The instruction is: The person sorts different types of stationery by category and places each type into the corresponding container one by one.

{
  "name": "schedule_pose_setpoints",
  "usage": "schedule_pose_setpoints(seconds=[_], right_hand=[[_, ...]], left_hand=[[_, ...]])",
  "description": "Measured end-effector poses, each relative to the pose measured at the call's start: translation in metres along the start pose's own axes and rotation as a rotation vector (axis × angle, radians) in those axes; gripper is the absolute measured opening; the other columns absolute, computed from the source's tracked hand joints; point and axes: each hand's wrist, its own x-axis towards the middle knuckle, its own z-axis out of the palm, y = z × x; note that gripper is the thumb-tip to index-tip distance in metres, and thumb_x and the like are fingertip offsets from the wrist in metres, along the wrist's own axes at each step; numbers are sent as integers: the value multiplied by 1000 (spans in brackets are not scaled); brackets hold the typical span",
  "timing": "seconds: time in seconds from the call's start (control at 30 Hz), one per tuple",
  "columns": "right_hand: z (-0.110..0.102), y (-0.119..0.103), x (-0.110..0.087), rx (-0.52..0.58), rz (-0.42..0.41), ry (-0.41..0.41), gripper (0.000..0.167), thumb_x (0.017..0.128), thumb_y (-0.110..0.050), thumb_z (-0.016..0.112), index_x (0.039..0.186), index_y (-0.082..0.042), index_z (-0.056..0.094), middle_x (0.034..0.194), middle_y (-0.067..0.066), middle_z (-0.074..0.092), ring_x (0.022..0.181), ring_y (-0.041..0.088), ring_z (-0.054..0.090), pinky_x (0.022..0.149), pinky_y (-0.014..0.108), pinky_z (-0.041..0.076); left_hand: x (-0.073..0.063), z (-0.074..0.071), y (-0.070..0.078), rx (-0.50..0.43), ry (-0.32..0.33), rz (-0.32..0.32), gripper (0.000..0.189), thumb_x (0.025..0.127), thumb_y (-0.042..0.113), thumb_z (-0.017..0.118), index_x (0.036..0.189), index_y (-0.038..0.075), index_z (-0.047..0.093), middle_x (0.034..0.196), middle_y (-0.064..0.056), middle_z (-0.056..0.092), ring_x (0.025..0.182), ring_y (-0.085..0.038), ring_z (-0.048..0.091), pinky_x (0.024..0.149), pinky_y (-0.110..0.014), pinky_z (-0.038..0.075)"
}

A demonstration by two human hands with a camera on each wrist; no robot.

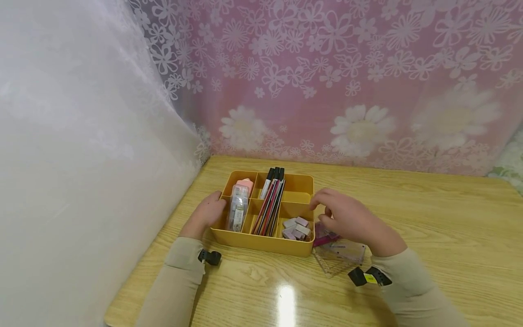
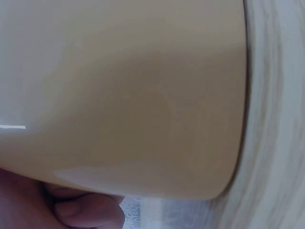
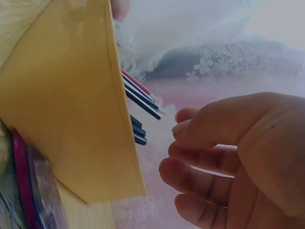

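Two hands flank the filled organiser, the right one holding nothing

The yellow organiser (image 1: 261, 243) sits on the left half of the wooden table (image 1: 253, 286), its compartments partly filled. At near left a clear case (image 1: 238, 211) leans up toward the pink item (image 1: 245, 182) in the far-left compartment. In the middle stand thin pencils (image 1: 270, 210), with black-capped markers (image 1: 266, 184) just beyond them; a heap of small erasers (image 1: 297, 228) fills the near-right compartment.

The left hand (image 1: 210, 211) lies at the organiser's left wall with its fingers bent; whether they pinch the wall, one cannot tell. The right hand (image 1: 347, 215) is beside the right rim, fingers loosely curved and grasping nothing; the right wrist view shows a gap between fingertips and wall.

Below that hand, just right of the organiser, a purple-edged pouch (image 1: 324, 237) lies by clear plastic pieces (image 1: 341, 252). A flowered curtain (image 1: 286, 91) closes the far side.

The step in hand appears to be squaring up or steadying the loaded organiser. The next move would call for the right fingers to meet the right wall evenly, without tipping the tall pencils.
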Motion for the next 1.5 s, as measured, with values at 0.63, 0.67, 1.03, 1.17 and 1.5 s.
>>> schedule_pose_setpoints(seconds=[0.63,0.67,1.03,1.17,1.5], right_hand=[[-11,67,-13,0,199,-142,26,89,-2,64,115,-4,68,114,14,64,108,38,60,88,56,50],[-9,68,-12,7,208,-158,26,88,-3,64,114,-4,68,114,14,64,108,38,60,88,56,50],[4,79,-14,9,277,-259,16,90,-3,65,101,-13,71,96,7,56,79,22,50,73,42,49],[7,84,-15,16,272,-262,15,89,-2,68,96,-15,70,95,7,54,79,21,49,72,41,49],[12,92,-16,57,233,-244,19,85,1,70,97,-14,66,97,9,52,80,22,48,69,38,45]], left_hand=[[1,0,-1,-10,4,4,50,104,27,33,143,0,48,138,-19,55,128,-35,51,110,-56,37],[1,0,-1,-9,5,6,50,104,26,33,143,0,48,138,-19,55,128,-35,51,110,-56,37],[0,1,0,-17,9,-2,50,104,27,33,144,2,47,139,-18,55,128,-35,51,110,-56,37],[-1,1,0,-23,10,-4,50,104,28,33,144,2,47,139,-18,55,128,-35,51,110,-56,37],[2,1,-1,5,17,26,48,103,25,33,140,-1,50,136,-18,56,124,-34,52,108,-54,38]])
